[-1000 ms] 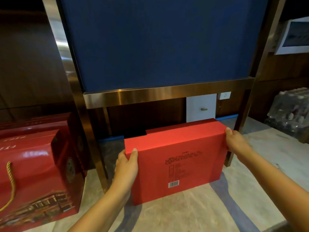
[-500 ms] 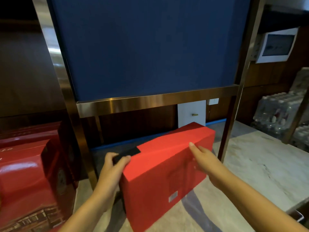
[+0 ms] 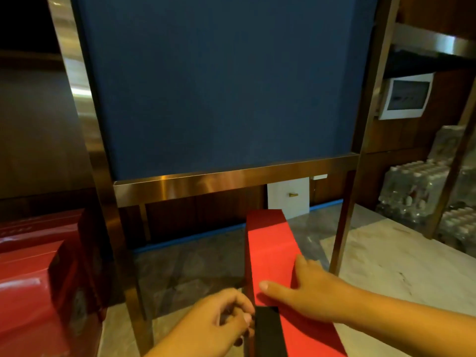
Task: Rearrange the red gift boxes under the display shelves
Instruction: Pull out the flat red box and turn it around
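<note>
A flat red gift box (image 3: 270,243) stands on its edge on the marble floor, its narrow top face running from me toward the space under the display shelf (image 3: 231,176). My right hand (image 3: 306,289) lies spread on that top face, thumb pointing left. My left hand (image 3: 226,323) grips the box's near left side, by a black notch in the near end. Glossy red gift boxes (image 3: 33,279) sit at the left, beside the shelf's left leg.
The shelf has bronze metal legs (image 3: 340,222) and a blue panel (image 3: 219,81) above. A white drawer unit (image 3: 288,197) stands at the back wall. Shrink-wrapped packs of water bottles (image 3: 417,186) are stacked at the right on the pale marble floor (image 3: 386,258).
The red box has turned from facing me broadside to end-on, now standing on edge. My right hand moved from its far corner onto the top face; my left hand stayed at the near side.
</note>
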